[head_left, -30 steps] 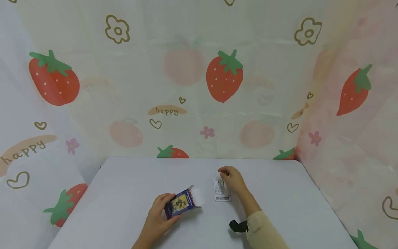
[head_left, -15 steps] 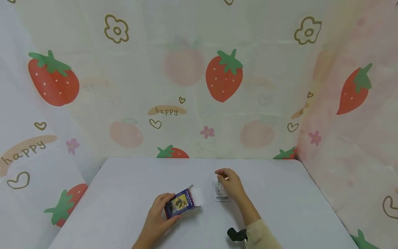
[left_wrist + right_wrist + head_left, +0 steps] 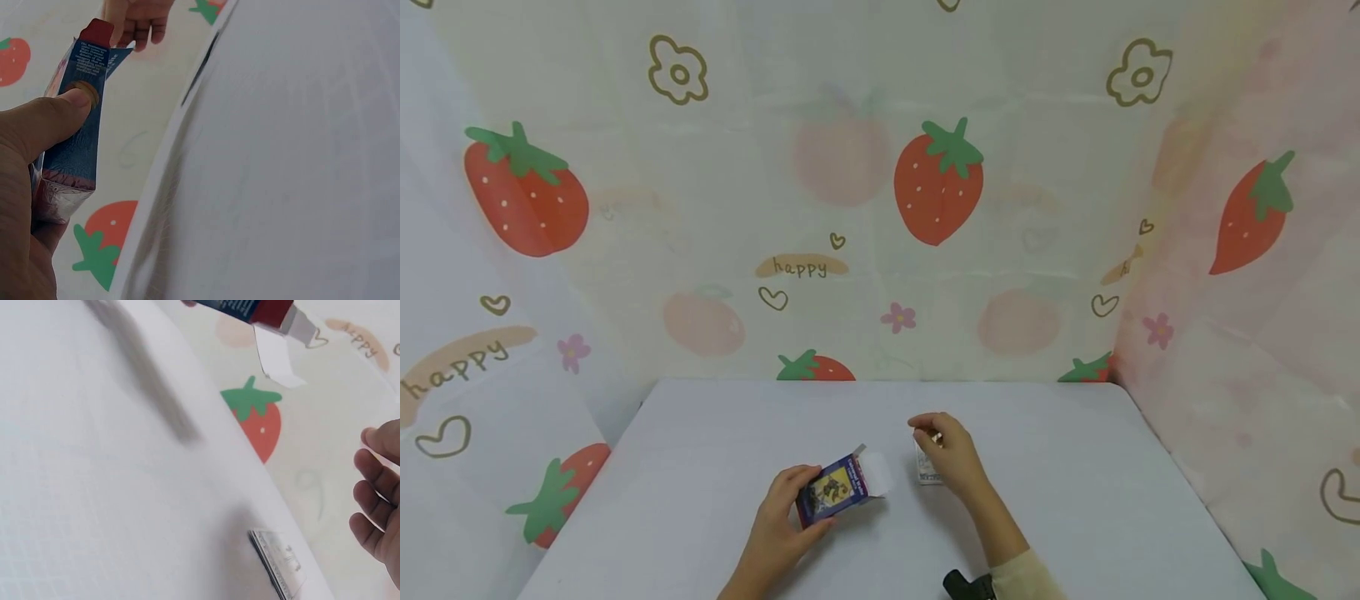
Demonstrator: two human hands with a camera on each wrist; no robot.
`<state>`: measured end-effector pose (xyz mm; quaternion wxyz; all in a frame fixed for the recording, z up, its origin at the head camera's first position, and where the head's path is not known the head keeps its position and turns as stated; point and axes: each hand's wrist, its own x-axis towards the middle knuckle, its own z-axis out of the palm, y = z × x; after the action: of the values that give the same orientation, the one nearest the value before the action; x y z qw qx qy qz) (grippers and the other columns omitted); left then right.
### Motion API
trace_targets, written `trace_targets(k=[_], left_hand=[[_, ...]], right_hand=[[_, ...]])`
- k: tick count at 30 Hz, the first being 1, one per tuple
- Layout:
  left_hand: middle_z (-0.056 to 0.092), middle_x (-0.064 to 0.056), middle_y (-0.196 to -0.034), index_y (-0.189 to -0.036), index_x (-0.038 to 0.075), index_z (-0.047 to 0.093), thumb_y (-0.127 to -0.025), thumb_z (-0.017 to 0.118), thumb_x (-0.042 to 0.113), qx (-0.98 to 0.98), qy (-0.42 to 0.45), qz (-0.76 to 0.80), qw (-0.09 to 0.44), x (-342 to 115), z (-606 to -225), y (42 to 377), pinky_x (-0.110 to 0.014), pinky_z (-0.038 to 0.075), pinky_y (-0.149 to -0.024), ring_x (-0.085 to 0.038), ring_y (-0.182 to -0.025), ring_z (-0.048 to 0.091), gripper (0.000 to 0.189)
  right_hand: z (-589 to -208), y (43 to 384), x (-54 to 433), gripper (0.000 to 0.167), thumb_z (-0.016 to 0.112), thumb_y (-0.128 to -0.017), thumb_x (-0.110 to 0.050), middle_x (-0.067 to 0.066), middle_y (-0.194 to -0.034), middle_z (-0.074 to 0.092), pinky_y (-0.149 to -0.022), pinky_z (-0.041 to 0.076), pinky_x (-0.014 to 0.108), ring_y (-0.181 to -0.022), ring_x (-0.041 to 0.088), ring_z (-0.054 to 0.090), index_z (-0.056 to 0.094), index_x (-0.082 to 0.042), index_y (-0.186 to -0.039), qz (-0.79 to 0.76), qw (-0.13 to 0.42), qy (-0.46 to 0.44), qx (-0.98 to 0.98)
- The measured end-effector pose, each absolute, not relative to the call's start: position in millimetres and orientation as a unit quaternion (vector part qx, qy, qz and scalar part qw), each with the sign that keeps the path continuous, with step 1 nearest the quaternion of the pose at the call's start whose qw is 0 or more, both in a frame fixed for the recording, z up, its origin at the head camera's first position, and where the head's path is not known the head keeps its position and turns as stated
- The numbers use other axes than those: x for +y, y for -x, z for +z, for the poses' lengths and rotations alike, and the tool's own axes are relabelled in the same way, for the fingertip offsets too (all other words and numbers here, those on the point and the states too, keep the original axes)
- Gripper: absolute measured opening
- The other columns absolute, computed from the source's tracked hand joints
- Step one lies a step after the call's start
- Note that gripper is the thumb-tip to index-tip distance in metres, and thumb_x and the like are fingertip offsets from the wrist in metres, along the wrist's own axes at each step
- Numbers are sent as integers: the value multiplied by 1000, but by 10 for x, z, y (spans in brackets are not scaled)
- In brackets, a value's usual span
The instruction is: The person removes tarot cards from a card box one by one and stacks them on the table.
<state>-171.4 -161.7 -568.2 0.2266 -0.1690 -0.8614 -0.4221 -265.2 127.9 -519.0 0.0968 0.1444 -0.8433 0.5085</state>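
A dark blue card box with a yellow picture on its front is gripped in my left hand, tilted above the table. Its white end flap stands open, facing right. In the left wrist view the thumb presses on the narrow side of the box. To the right of the box, a small stack of printed cards lies flat on the table. My right hand hovers over the stack and covers part of it. The right wrist view has loosely curled fingers apart from the cards, holding nothing.
The white table runs back to a fabric wall printed with strawberries. More printed fabric hangs at both sides. A black device sits at the right wrist near the sleeve.
My right hand has shifted a little left and nearer, covering more of the card stack. The left hand and the box have stayed in place.
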Motion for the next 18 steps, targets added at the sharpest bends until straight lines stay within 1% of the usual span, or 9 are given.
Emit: trace_targets(k=[4, 6, 9, 15, 18], left_hand=[[55, 7, -137, -140, 13, 59, -69, 97, 17, -862, 166, -421, 226, -1617, -5685, 1712, -26, 49, -106, -14, -126, 56, 80], [55, 7, -137, -140, 12, 59, -69, 97, 17, -863, 164, -421, 224, -1617, -5683, 1710, -28, 50, -106, -14, -126, 56, 80], [55, 7, -137, -140, 11, 60, -70, 96, 18, -864, 164, -421, 223, -1615, -5678, 1707, -29, 50, -106, -14, -126, 56, 80], [55, 7, -137, -140, 12, 60, -69, 96, 17, -860, 167, -425, 228, -1610, -5671, 1703, -19, 45, -107, -15, -125, 56, 79], [55, 7, -137, -140, 16, 59, -70, 96, 17, -860, 167, -425, 228, -1607, -5672, 1706, -18, 44, -107, -14, -126, 56, 79]], right_hand=[[-5181, 2579, 1246, 15, 67, -99, -14, -5, -103, 68, -82, 49, 27, -96, 13, 58, 72, -17, -113, 510, 99, -153, -841], [-5180, 2552, 1230, 15, 67, -99, -14, -5, -104, 68, -82, 49, 27, -96, 14, 59, 72, -18, -113, 510, 102, -158, -839], [-5176, 2519, 1209, 15, 68, -99, -14, -6, -103, 68, -81, 49, 27, -96, 13, 59, 72, -19, -113, 513, 104, -160, -837], [-5131, 2468, 1176, 16, 68, -99, -14, -6, -103, 68, -81, 49, 26, -95, 14, 59, 73, -18, -113, 516, 103, -165, -834], [-5098, 2450, 1173, 16, 67, -99, -14, -5, -104, 68, -82, 49, 27, -95, 14, 59, 72, -18, -114, 515, 104, -167, -834]])
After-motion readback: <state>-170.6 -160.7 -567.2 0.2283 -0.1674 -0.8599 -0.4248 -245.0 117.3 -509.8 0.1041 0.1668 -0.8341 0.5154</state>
